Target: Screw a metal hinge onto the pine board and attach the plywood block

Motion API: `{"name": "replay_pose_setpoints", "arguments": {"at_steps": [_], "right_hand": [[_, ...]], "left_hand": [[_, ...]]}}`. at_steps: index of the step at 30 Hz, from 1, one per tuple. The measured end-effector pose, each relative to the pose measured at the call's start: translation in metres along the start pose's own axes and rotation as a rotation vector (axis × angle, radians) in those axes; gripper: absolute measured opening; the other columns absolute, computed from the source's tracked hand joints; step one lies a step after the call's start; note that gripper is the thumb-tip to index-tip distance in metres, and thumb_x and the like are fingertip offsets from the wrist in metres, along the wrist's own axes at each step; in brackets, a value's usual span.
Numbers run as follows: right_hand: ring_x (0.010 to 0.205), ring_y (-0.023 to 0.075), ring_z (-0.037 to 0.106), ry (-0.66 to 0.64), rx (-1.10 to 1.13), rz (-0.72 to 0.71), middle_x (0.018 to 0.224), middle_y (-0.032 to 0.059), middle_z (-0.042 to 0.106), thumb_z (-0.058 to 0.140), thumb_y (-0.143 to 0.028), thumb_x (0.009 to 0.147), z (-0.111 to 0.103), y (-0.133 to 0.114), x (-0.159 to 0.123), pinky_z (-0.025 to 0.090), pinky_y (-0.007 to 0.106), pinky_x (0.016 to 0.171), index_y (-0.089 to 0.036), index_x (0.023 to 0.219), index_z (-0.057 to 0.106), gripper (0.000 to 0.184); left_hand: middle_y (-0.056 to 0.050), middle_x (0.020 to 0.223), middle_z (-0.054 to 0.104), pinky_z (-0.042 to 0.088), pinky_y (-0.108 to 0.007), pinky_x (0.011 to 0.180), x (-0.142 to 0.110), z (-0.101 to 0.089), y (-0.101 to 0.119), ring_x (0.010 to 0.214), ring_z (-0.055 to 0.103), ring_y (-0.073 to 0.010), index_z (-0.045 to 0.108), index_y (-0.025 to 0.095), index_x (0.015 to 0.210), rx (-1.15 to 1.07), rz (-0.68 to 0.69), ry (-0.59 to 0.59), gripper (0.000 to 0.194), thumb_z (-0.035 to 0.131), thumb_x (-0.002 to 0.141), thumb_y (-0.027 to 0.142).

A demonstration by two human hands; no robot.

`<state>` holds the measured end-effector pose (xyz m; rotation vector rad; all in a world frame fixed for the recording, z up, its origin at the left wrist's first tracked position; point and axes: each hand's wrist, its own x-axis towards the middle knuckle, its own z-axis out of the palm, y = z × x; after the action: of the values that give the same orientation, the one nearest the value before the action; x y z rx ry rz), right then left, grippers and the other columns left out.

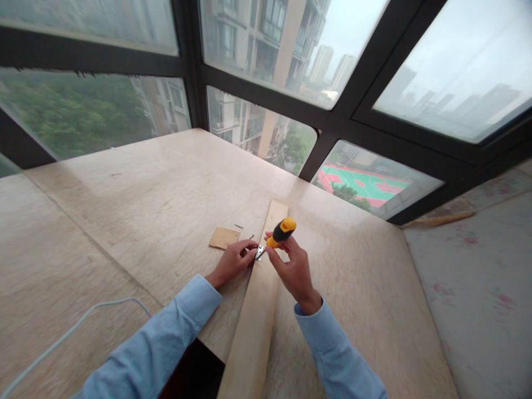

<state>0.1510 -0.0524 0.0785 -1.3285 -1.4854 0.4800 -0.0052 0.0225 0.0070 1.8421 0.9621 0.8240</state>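
Note:
In my right hand [294,266] is a screwdriver [283,230] with a yellow and black handle, tilted so its shaft points down to the left. Its tip meets a small silver metal hinge or bracket [260,252] on a long pale wooden board [254,316]. The fingers of my left hand [236,259] are closed at the left edge of the metal piece and the board, seemingly pinching it in place. A screw [251,237] shows just beyond the left fingers. Whether a screw sits under the screwdriver tip is too small to tell.
A small square wooden piece [224,237] lies left of the board, with another loose screw [238,225] near it. A white cable [95,306] curves over the marble-like surface [166,183] at lower left. Dark-framed windows [266,91] border the far side; a patterned wall [477,277] stands right.

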Motion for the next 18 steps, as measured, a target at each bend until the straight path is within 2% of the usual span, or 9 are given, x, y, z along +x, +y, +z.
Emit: {"name": "replay_pose_setpoints", "arguments": {"at_steps": [3, 6, 10, 14, 18], "right_hand": [[0.11, 0.0245, 0.066, -0.03, 0.0, -0.03, 0.123, 0.0119, 0.067, 0.065, -0.032, 0.089, 0.002, 0.0, -0.001, 0.055, 0.041, 0.093, -0.021, 0.129, 0.057, 0.042], [0.099, 0.0236, 0.067, 0.055, -0.068, -0.035, 0.116, 0.0111, 0.067, 0.074, -0.039, 0.083, 0.004, 0.005, -0.002, 0.058, 0.038, 0.083, -0.022, 0.126, 0.059, 0.049], [0.079, 0.0198, 0.066, 0.09, -0.101, -0.038, 0.095, 0.0061, 0.072, 0.073, -0.043, 0.084, 0.007, 0.011, -0.002, 0.058, 0.034, 0.071, -0.022, 0.117, 0.065, 0.04], [0.071, 0.0204, 0.068, 0.088, -0.121, -0.06, 0.084, 0.0055, 0.075, 0.07, -0.045, 0.085, 0.009, 0.018, -0.001, 0.058, 0.033, 0.064, -0.022, 0.101, 0.072, 0.028], [0.067, 0.0219, 0.071, 0.134, -0.17, -0.015, 0.074, 0.0035, 0.074, 0.071, -0.042, 0.085, 0.01, 0.022, -0.003, 0.058, 0.032, 0.059, -0.023, 0.088, 0.072, 0.019]], "left_hand": [[-0.005, 0.086, 0.073, 0.046, -0.025, 0.062, 0.0, 0.0, 0.001, 0.068, 0.062, -0.0155, 0.072, 0.015, 0.099, -0.009, -0.017, -0.004, 0.026, 0.054, 0.087, 0.03], [-0.006, 0.086, 0.073, 0.046, -0.025, 0.062, 0.0, 0.0, 0.0, 0.068, 0.062, -0.0159, 0.072, 0.015, 0.098, 0.0, -0.028, -0.005, 0.025, 0.056, 0.086, 0.03], [-0.005, 0.085, 0.073, 0.045, -0.025, 0.062, 0.0, 0.0, 0.0, 0.069, 0.062, -0.0166, 0.072, 0.016, 0.099, 0.008, -0.032, -0.009, 0.026, 0.057, 0.087, 0.032], [-0.005, 0.086, 0.074, 0.045, -0.026, 0.064, 0.001, -0.001, 0.0, 0.072, 0.064, -0.0174, 0.073, 0.016, 0.1, 0.018, -0.026, -0.005, 0.025, 0.058, 0.086, 0.031], [-0.005, 0.085, 0.074, 0.046, -0.025, 0.062, 0.001, -0.001, 0.0, 0.072, 0.064, -0.0173, 0.073, 0.017, 0.1, 0.021, -0.033, -0.007, 0.026, 0.056, 0.088, 0.032]]}}
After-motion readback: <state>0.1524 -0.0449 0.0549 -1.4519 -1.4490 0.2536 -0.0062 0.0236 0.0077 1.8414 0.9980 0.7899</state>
